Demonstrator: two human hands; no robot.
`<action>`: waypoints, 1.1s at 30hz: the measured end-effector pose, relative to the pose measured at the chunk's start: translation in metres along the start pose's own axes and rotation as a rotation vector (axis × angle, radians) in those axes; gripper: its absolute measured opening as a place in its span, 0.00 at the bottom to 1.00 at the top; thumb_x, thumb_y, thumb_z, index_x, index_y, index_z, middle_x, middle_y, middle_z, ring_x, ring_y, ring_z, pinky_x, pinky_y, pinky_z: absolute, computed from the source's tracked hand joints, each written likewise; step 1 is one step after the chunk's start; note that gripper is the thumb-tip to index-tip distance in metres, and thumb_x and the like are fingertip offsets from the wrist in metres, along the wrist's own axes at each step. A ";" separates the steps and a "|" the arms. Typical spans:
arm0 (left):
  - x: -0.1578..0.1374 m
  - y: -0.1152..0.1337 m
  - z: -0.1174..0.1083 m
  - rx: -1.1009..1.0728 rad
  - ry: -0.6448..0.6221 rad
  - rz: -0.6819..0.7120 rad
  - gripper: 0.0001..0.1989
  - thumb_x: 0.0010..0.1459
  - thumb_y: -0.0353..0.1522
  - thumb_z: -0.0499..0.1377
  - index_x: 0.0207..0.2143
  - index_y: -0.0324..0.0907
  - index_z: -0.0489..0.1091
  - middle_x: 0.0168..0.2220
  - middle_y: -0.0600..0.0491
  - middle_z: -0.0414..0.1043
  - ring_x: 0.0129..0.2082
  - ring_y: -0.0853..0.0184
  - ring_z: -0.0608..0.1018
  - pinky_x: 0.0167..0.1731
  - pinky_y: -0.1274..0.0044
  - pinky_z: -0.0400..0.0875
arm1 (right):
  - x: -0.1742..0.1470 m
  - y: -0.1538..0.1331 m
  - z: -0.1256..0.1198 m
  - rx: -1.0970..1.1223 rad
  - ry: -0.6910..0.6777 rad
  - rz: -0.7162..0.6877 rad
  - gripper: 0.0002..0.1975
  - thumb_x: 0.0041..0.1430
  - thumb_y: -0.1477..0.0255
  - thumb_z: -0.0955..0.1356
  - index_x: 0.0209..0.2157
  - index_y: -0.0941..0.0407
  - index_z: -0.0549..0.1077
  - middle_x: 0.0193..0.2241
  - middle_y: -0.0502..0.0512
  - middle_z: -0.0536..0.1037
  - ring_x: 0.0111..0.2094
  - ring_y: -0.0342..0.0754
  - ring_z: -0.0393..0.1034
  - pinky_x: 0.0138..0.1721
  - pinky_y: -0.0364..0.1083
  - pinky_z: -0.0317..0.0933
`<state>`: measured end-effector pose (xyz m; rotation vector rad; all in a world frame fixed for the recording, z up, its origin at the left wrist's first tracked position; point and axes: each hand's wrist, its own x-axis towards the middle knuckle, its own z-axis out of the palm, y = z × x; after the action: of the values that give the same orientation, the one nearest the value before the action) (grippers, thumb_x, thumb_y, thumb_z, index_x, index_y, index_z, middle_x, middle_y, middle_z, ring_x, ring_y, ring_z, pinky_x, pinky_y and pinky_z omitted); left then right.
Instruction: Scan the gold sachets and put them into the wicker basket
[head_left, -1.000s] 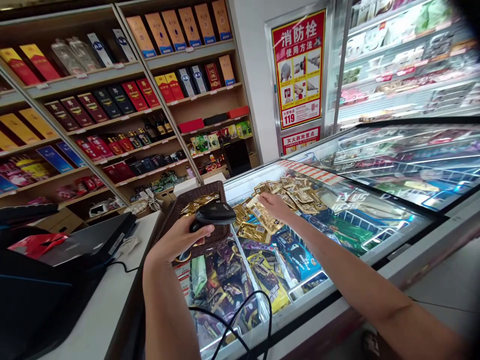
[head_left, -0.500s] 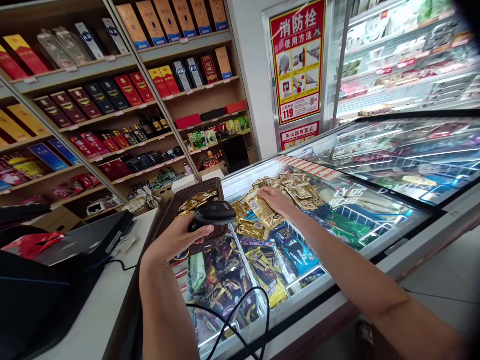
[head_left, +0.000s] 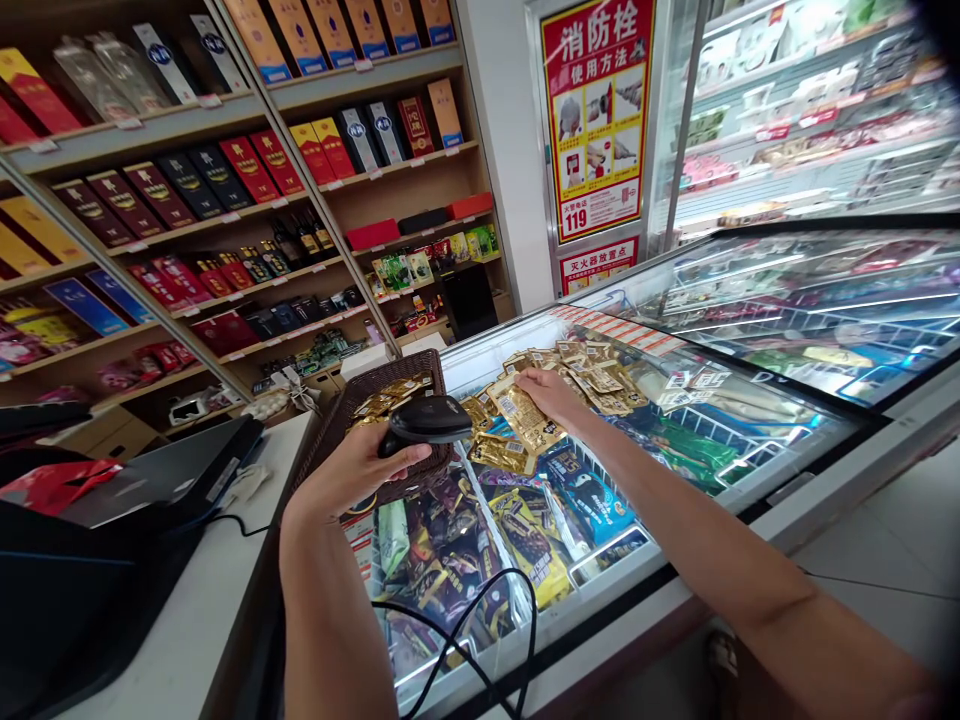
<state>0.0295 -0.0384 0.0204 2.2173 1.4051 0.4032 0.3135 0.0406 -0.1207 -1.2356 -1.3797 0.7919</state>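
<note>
My left hand (head_left: 369,463) is closed around a black barcode scanner (head_left: 429,418), its head pointing right toward the gold packets. Between the fingers of my right hand (head_left: 553,394) is a gold foil packet (head_left: 527,418), with a white barcode label facing up. More gold packets (head_left: 600,376) lie in a pile on the freezer's glass lid, just beyond and around my right hand. Behind the scanner stands a brown woven basket (head_left: 352,392) with several gold packets (head_left: 396,394) inside. Part of the basket is hidden by my left hand and the scanner.
Under the glass, the chest freezer (head_left: 555,625) holds colourful ice cream packs (head_left: 534,545). A black cable (head_left: 450,640) loops over its near edge. At left, a white counter (head_left: 217,585) carries dark equipment. Shelves of boxed bottles (head_left: 244,170) rise behind, beside a red fire-hydrant poster (head_left: 598,120).
My hands, the scanner and the held gold packet stay almost where they were. The view has shifted slightly, with the shelves now a little higher and further left.
</note>
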 end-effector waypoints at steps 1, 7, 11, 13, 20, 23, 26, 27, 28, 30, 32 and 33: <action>0.000 0.001 0.000 -0.003 -0.006 -0.005 0.22 0.52 0.52 0.60 0.23 0.43 0.68 0.21 0.56 0.64 0.21 0.68 0.66 0.22 0.78 0.58 | 0.000 0.000 -0.001 -0.054 -0.004 -0.009 0.17 0.62 0.55 0.63 0.29 0.53 0.71 0.15 0.46 0.64 0.18 0.45 0.59 0.23 0.43 0.50; -0.002 0.004 -0.001 -0.052 0.000 -0.020 0.22 0.51 0.53 0.60 0.23 0.43 0.68 0.22 0.55 0.65 0.23 0.67 0.67 0.24 0.78 0.60 | 0.007 0.008 0.003 -0.572 0.014 -0.138 0.15 0.67 0.64 0.61 0.30 0.55 0.72 0.18 0.49 0.68 0.22 0.46 0.64 0.27 0.44 0.51; -0.005 -0.002 -0.003 -0.091 0.013 -0.054 0.22 0.51 0.53 0.61 0.23 0.43 0.68 0.22 0.55 0.65 0.24 0.67 0.68 0.24 0.78 0.61 | 0.004 0.018 0.014 -0.778 -0.116 -0.133 0.18 0.69 0.59 0.60 0.38 0.56 0.75 0.25 0.56 0.77 0.29 0.51 0.72 0.29 0.44 0.53; -0.007 -0.007 -0.006 -0.091 0.027 -0.072 0.22 0.50 0.53 0.62 0.24 0.43 0.69 0.23 0.55 0.67 0.24 0.67 0.69 0.24 0.78 0.60 | -0.001 0.020 0.019 -0.891 -0.140 -0.137 0.18 0.69 0.59 0.61 0.46 0.57 0.74 0.30 0.60 0.80 0.34 0.54 0.75 0.30 0.44 0.55; -0.023 -0.022 -0.019 -0.057 0.174 -0.160 0.24 0.51 0.55 0.60 0.24 0.42 0.68 0.22 0.54 0.69 0.22 0.68 0.68 0.23 0.79 0.58 | -0.016 0.009 0.032 -1.027 -0.110 -0.211 0.16 0.70 0.63 0.61 0.47 0.57 0.73 0.44 0.62 0.80 0.41 0.55 0.76 0.35 0.46 0.61; -0.031 -0.033 -0.024 -0.118 0.280 -0.180 0.25 0.52 0.55 0.60 0.26 0.42 0.68 0.22 0.53 0.70 0.24 0.67 0.70 0.24 0.78 0.59 | -0.023 -0.009 0.052 -0.968 -0.076 -0.273 0.16 0.71 0.64 0.58 0.44 0.55 0.75 0.43 0.59 0.80 0.41 0.53 0.76 0.36 0.46 0.61; -0.038 -0.045 -0.029 -0.167 0.375 -0.225 0.25 0.52 0.55 0.60 0.26 0.42 0.68 0.22 0.53 0.70 0.24 0.66 0.71 0.25 0.78 0.61 | -0.026 -0.035 0.085 -0.890 -0.138 -0.363 0.17 0.71 0.64 0.57 0.45 0.54 0.75 0.43 0.58 0.80 0.40 0.52 0.75 0.36 0.46 0.62; -0.041 -0.050 -0.030 -0.182 0.407 -0.244 0.25 0.51 0.56 0.60 0.26 0.42 0.68 0.23 0.53 0.70 0.24 0.66 0.71 0.26 0.77 0.62 | -0.024 -0.043 0.098 -0.872 -0.174 -0.389 0.17 0.71 0.64 0.57 0.45 0.54 0.75 0.44 0.58 0.80 0.40 0.52 0.75 0.37 0.46 0.62; -0.043 -0.054 -0.031 -0.200 0.440 -0.260 0.25 0.51 0.56 0.60 0.27 0.42 0.69 0.23 0.53 0.71 0.24 0.66 0.72 0.26 0.77 0.62 | -0.021 -0.051 0.113 -0.862 -0.213 -0.408 0.17 0.71 0.65 0.57 0.45 0.54 0.75 0.44 0.59 0.80 0.41 0.52 0.75 0.37 0.46 0.63; -0.047 -0.063 -0.033 -0.239 0.498 -0.275 0.26 0.50 0.57 0.60 0.28 0.42 0.70 0.25 0.53 0.72 0.25 0.66 0.73 0.26 0.77 0.63 | -0.010 -0.064 0.143 -0.879 -0.309 -0.404 0.16 0.70 0.66 0.58 0.45 0.56 0.75 0.46 0.60 0.79 0.43 0.53 0.75 0.39 0.46 0.63; -0.050 -0.071 -0.035 -0.272 0.535 -0.282 0.26 0.49 0.57 0.61 0.30 0.42 0.70 0.27 0.52 0.74 0.26 0.65 0.73 0.26 0.76 0.63 | 0.005 -0.070 0.171 -0.933 -0.416 -0.334 0.17 0.69 0.66 0.59 0.45 0.58 0.75 0.48 0.65 0.78 0.46 0.56 0.74 0.41 0.47 0.65; -0.051 -0.074 -0.035 -0.282 0.540 -0.282 0.27 0.49 0.57 0.61 0.31 0.42 0.71 0.27 0.52 0.74 0.26 0.65 0.74 0.26 0.76 0.63 | 0.013 -0.070 0.184 -0.956 -0.458 -0.301 0.18 0.69 0.64 0.60 0.45 0.60 0.76 0.48 0.67 0.78 0.47 0.57 0.75 0.41 0.48 0.65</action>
<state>-0.0658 -0.0493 0.0107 1.7158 1.7678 1.0816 0.1205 0.0671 -0.0895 -1.5283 -2.4098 0.1634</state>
